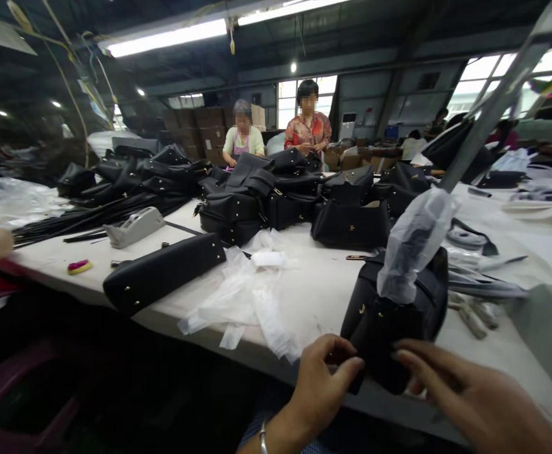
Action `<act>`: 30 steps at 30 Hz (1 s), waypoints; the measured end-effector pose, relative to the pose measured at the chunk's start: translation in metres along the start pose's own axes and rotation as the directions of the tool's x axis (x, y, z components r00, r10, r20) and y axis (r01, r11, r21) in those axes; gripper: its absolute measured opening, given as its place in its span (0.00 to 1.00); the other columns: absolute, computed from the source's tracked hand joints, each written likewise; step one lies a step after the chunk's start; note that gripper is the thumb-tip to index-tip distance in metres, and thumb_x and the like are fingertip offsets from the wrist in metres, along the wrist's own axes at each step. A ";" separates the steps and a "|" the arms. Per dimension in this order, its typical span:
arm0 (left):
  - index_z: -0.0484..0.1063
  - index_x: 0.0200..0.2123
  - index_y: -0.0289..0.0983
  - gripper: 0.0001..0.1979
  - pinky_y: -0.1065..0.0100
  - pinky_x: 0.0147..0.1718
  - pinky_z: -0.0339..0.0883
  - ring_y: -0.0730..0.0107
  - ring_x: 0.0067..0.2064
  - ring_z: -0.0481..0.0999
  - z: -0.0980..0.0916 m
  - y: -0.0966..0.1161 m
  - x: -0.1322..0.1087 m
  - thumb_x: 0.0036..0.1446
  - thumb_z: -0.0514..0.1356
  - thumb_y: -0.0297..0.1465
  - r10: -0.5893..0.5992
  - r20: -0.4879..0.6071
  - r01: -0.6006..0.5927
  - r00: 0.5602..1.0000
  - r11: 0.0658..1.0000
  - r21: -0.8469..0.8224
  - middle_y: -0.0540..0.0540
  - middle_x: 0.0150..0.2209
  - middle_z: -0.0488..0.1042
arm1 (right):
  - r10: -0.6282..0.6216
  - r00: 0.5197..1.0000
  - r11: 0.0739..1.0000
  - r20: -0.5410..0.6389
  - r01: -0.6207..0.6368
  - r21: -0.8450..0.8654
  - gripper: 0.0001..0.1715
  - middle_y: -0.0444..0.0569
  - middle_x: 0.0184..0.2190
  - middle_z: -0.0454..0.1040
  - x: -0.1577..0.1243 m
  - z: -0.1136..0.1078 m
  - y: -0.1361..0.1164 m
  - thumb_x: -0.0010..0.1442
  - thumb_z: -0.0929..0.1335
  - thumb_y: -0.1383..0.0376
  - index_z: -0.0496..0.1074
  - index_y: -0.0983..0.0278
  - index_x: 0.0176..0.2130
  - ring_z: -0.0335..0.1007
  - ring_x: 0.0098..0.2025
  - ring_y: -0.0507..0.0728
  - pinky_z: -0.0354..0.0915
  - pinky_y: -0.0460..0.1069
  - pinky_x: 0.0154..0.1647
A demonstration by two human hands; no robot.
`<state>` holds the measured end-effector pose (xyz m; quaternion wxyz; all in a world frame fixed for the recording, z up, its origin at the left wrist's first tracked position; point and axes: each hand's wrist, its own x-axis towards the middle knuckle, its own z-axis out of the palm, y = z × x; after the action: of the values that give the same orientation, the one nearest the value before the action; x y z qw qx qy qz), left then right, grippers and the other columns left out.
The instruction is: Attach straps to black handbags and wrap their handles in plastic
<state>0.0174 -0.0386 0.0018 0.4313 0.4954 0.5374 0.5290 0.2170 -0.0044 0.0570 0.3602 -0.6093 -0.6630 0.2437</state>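
Observation:
A black handbag [373, 296] with gold metal fittings lies at the table's front edge, right of centre. My left hand [325, 372] pinches the bag's near left edge between thumb and fingers. On the other side, my right hand [460, 384] has its thumb and fingers closed on the near right part of the bag; the exact spot it grips is dark and partly hidden. Crumpled translucent plastic [411, 252] covers something rising from the bag. Left of the hands, thin white wrapping sheets [257, 296] lie crumpled and overhang the table edge.
Another black bag [166, 271] lies on its side at the front left, near a grey tape dispenser [136, 227]. Piles of black bags [242, 189] fill the table's far side. Two people [308, 126] work behind them. A metal pole [488, 113] slants across the right.

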 end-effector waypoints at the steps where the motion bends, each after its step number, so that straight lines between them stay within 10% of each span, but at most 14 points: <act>1: 0.78 0.33 0.35 0.03 0.69 0.36 0.67 0.66 0.34 0.75 0.001 0.000 -0.003 0.53 0.67 0.28 -0.018 0.004 0.018 1.000 0.999 -0.030 0.47 0.31 0.78 | 0.030 0.994 0.998 0.105 -0.036 0.060 0.21 0.49 0.20 0.79 -0.007 0.014 0.002 0.42 0.73 0.41 0.84 0.48 0.32 0.78 0.26 0.67 0.74 0.56 0.28; 7: 0.81 0.31 0.34 0.04 0.68 0.36 0.70 0.65 0.34 0.78 -0.008 0.008 -0.018 0.54 0.68 0.30 -0.044 0.102 0.062 0.994 0.981 -0.184 0.44 0.32 0.81 | 0.071 0.943 0.907 0.325 -0.197 0.372 0.25 0.46 0.23 0.79 -0.015 0.056 -0.009 0.47 0.73 0.43 0.84 0.58 0.35 0.64 0.17 0.53 0.62 0.45 0.16; 14: 0.79 0.45 0.39 0.11 0.67 0.40 0.72 0.64 0.41 0.80 -0.110 0.020 0.012 0.62 0.58 0.26 0.143 -0.066 -0.089 0.987 0.852 0.516 0.44 0.43 0.81 | 0.073 0.939 0.919 0.336 -0.194 0.344 0.30 0.41 0.15 0.60 -0.020 0.063 0.006 0.53 0.69 0.40 0.84 0.60 0.39 0.58 0.19 0.51 0.54 0.45 0.18; 18: 0.75 0.53 0.44 0.23 0.62 0.50 0.71 0.63 0.46 0.78 -0.154 0.020 0.027 0.56 0.62 0.20 0.115 0.146 -0.186 0.983 0.588 0.788 0.45 0.56 0.75 | 0.052 0.932 0.926 0.358 -0.179 0.332 0.33 0.41 0.15 0.61 -0.022 0.064 0.007 0.56 0.67 0.39 0.83 0.62 0.41 0.60 0.20 0.51 0.55 0.45 0.21; 22: 0.76 0.52 0.45 0.23 0.65 0.52 0.70 0.62 0.50 0.78 -0.164 0.017 0.036 0.55 0.65 0.20 0.071 0.363 -0.344 0.929 0.524 0.779 0.46 0.52 0.78 | 0.037 0.932 0.926 0.361 -0.167 0.337 0.35 0.41 0.16 0.62 -0.022 0.065 0.008 0.57 0.66 0.39 0.82 0.64 0.42 0.60 0.20 0.52 0.55 0.45 0.21; 30: 0.78 0.46 0.35 0.15 0.71 0.35 0.75 0.67 0.38 0.81 -0.174 0.016 0.074 0.59 0.57 0.19 0.191 0.212 -0.282 0.958 0.504 0.816 0.42 0.45 0.80 | 0.015 0.930 0.929 0.368 -0.149 0.339 0.35 0.42 0.16 0.63 -0.022 0.067 0.012 0.57 0.65 0.38 0.82 0.63 0.42 0.62 0.20 0.52 0.56 0.45 0.21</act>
<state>-0.1633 0.0096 0.0343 0.0896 0.7338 0.6307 0.2362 0.1726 -0.0162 0.0021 0.3281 -0.5055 -0.6351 0.4832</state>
